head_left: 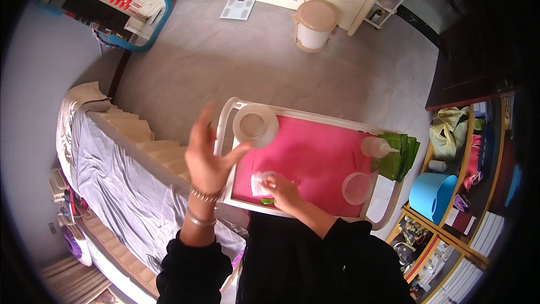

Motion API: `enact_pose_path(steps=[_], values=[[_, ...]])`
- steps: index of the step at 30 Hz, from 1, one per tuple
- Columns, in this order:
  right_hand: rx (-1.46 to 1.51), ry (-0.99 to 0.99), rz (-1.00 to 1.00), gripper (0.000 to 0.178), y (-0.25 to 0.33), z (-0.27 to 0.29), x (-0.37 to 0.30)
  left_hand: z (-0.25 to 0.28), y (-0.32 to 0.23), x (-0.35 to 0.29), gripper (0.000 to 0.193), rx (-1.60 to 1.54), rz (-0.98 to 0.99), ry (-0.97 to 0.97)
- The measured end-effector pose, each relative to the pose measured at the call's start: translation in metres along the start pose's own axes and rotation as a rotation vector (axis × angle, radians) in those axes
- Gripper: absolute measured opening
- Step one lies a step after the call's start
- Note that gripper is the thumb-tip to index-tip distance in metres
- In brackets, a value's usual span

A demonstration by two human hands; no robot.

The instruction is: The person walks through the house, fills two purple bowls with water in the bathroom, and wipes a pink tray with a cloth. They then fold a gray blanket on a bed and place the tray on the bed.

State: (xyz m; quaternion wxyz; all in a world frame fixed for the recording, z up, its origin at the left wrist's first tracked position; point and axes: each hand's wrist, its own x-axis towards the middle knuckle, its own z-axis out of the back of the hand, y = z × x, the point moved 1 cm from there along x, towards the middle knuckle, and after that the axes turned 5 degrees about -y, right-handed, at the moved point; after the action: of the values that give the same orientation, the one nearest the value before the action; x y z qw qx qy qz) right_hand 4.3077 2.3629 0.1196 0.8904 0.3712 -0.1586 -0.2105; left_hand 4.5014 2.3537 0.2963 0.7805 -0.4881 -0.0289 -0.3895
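Observation:
My left hand (209, 155) is raised with its fingers spread, empty, beside a clear plastic tub (255, 125) at the far left corner of a white cart with a pink top (315, 155). My right hand (283, 191) rests at the cart's near edge, closed around a small white piece (260, 183) pressed on the pink surface. A bit of green (268, 201) shows under that hand. A squeeze bottle (376, 147) lies at the far right, next to a stack of green sheets (399, 155). A clear cup (356, 187) stands near the right edge.
A bed with grey sheets (121, 174) runs along my left. A lidded white bin (315, 25) and a bathroom scale (237, 8) sit on the tiled floor beyond. Shelves with a blue bucket (433, 194) and bags stand on the right.

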Motion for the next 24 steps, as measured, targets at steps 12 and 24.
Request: enact_pose_path(steps=[12,24], values=[[-0.238,-0.059,0.023,0.020,0.017,-0.063,0.066,0.079,0.089,-0.167,0.023,0.246,0.507,0.091],[0.107,0.408,0.401,0.012,0.013,-0.053,0.032,0.074,0.086,-0.169,0.023,0.278,0.512,0.069]])
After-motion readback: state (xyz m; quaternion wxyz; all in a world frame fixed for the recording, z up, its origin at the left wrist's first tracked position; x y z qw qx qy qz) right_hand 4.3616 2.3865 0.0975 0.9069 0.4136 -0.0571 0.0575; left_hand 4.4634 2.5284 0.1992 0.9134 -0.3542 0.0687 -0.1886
